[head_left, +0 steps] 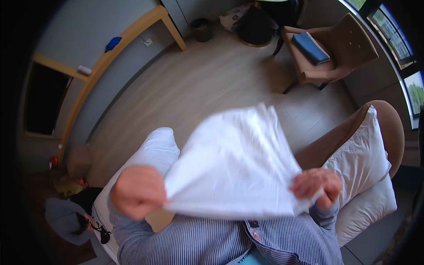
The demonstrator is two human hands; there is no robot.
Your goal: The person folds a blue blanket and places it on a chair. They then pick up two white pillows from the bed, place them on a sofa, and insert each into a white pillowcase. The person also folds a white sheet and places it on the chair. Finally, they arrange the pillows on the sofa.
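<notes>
A white cloth, perhaps a pillowcase or folded sheet [232,165], is stretched between my two hands in front of my striped shirt, its far part billowing up over the floor. My left hand [140,192], blurred by motion, grips its near left corner. At the near right corner, my right hand [318,185] is closed on the bunched edge. The fingertips of both hands are partly hidden or blurred. Beyond my left hand, a white-covered pillow or bedding roll [159,145] lies on the edge of a white bed surface [107,195].
Two white pillows [361,165] lean on a brown upholstered seat [394,132] at the right. A brown armchair [354,46] holds a folded blue cloth [309,48]. A waste bin [201,29] stands by the wall. At the lower left is another person [66,220].
</notes>
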